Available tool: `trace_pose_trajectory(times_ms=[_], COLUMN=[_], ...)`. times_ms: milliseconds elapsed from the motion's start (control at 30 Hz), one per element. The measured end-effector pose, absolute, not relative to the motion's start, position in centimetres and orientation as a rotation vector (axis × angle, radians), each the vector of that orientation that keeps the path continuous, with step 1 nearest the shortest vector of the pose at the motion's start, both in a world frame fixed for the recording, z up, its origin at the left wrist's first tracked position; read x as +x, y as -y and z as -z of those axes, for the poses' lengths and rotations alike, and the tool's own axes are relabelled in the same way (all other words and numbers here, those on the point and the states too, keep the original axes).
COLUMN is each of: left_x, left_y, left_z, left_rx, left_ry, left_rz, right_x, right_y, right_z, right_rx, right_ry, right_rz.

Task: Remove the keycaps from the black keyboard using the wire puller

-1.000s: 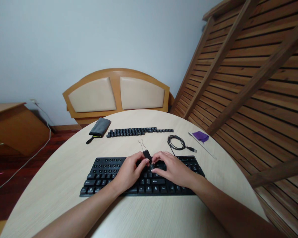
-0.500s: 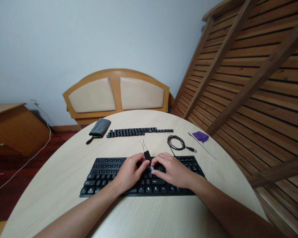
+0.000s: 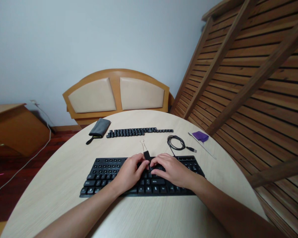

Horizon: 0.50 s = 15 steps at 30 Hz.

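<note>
A black keyboard [image 3: 161, 189] lies in front of me; its upper left rows show bare switches where keycaps are off. My left hand [image 3: 132, 170] is closed over the middle of it, with the black handle of a wire keycap puller [image 3: 146, 155] in its fingers. The puller's two wire prongs point away from me. Close beside it, my right hand [image 3: 169, 169] pinches a small dark keycap [image 3: 150, 169] between thumb and fingers, just above the keys. The keys beneath both hands are partly hidden.
Rows of loose keycaps [image 3: 129, 132] lie beyond the keyboard. A grey pouch [image 3: 100, 127] sits at their left. To the right are a coiled USB cable [image 3: 176, 143], a purple cloth [image 3: 200, 136] and a thin rod [image 3: 208, 151]. A slatted wooden panel [image 3: 250, 82] leans beyond the table's right edge.
The keycap in my right fingers showed a pale, shiny face before and now looks dark, so it has turned. My right fingertips have shifted very slightly. The left hand stays put.
</note>
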<state>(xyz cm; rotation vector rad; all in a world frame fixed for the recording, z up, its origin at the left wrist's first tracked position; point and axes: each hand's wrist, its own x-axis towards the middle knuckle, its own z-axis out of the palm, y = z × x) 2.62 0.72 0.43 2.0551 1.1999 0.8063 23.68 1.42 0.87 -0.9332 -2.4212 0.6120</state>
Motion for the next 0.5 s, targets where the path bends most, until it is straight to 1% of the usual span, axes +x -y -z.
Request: trace_pose_trajectory(times_ms=[300,500], left_x=[2.61,2.7], left_y=[-0.63,-0.72], left_z=[-0.32,-0.4], left_rx=[2.058,2.005], left_ry=[-1.179,-1.209], left_rz=[-0.809,-0.824], right_x=[23.57,23.74], right_y=[-1.44,-1.51], right_z=[-1.12,-1.01], right_rx=[-0.909,-0.906], right_ry=[2.441,2.405], right_rz=[-0.62,-0.686])
